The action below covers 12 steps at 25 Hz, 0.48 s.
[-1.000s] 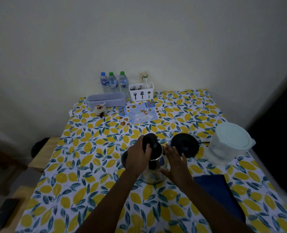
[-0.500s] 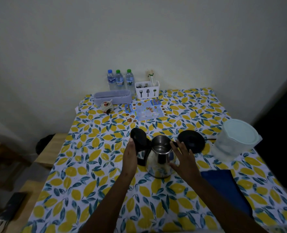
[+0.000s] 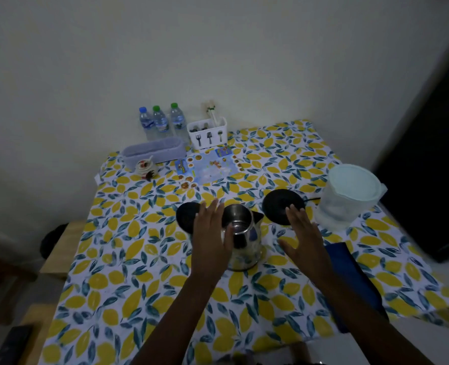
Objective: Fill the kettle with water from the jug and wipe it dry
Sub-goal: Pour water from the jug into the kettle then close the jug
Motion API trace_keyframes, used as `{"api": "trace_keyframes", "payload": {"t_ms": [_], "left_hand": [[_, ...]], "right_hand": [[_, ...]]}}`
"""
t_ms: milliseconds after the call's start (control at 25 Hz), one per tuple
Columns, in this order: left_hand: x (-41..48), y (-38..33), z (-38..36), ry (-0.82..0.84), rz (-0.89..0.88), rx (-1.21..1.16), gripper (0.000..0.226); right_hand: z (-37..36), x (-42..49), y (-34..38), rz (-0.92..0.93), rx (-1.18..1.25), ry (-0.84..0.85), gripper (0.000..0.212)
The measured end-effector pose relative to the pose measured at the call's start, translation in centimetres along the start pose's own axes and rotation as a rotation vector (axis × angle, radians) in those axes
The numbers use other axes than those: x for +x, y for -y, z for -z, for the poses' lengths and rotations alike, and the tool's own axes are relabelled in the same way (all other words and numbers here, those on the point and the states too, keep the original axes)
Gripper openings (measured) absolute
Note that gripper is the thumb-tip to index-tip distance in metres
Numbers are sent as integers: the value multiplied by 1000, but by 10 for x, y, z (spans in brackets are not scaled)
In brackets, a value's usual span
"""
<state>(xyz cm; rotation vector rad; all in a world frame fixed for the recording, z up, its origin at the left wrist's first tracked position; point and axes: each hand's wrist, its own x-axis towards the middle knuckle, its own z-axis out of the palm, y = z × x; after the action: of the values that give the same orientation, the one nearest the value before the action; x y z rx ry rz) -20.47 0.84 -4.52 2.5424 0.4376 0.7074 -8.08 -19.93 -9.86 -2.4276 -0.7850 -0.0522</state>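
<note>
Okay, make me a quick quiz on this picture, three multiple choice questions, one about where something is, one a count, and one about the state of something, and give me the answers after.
1. Where is the lidded jug relative to the kettle?
A. To its right, near the table's right edge
B. To its left, beside the bottles
C. In front of it, under the right hand

2. How many water bottles stand by the wall?
A. Two
B. Three
C. Five

3. What is the state of the kettle's lid?
A. Shut flat
B. Swung open to the left
C. Taken off and lying on the blue cloth

Answers:
1. A, the jug stands past the round black base, at the right edge.
2. B, one blue cap and two green caps show.
3. B, the kettle's mouth is open and the black lid hangs out behind the left hand.
</note>
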Motion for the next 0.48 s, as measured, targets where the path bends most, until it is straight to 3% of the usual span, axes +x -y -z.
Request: {"api": "trace_keyframes", "payload": {"t_ms": [160, 480], "left_hand": [[26, -54, -53, 231, -102, -88, 52], [84, -174, -165, 437, -332, -110, 51]], "right_hand": [[42, -4, -47, -112, 41, -134, 76], [120, 4, -167, -240, 60, -274, 71]]}}
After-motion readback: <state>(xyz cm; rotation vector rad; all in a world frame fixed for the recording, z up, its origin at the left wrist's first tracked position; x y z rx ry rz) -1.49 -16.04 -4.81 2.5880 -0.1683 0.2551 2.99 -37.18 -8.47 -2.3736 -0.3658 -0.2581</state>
